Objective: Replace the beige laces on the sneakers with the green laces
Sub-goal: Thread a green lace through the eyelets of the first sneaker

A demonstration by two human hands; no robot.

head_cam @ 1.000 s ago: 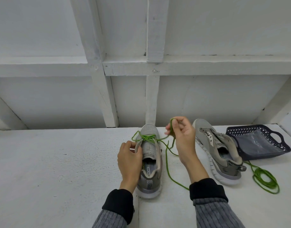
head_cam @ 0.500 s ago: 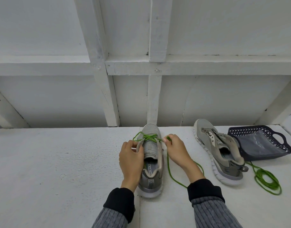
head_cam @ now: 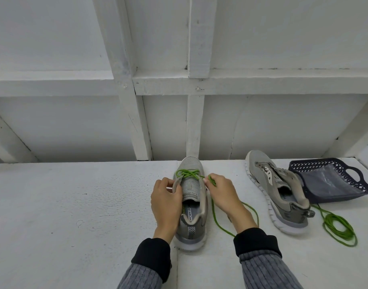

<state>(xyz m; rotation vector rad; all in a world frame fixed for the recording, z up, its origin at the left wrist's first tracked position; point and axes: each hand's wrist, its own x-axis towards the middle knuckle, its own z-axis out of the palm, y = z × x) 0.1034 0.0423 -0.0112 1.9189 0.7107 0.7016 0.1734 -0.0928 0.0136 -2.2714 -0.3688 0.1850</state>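
Note:
A grey sneaker (head_cam: 191,207) stands toe-away on the white table, a green lace (head_cam: 188,174) crossed through its front eyelets. My left hand (head_cam: 166,203) grips the sneaker's left eyelet edge. My right hand (head_cam: 222,195) pinches the green lace beside the right eyelets; the lace's free end trails down and loops behind my right wrist. A second grey sneaker (head_cam: 276,190) without laces lies to the right, tilted. Another green lace (head_cam: 339,228) lies coiled near its heel.
A dark blue plastic basket (head_cam: 354,176) holding a clear bag sits at the far right, against the second sneaker. White wooden wall framing (head_cam: 195,122) rises just behind the table's back edge. Bare table surface (head_cam: 64,205) spreads to the left.
My right hand, raised above the table with the lace a second ago, has come down to the sneaker's right eyelets. My left hand has stayed on the sneaker.

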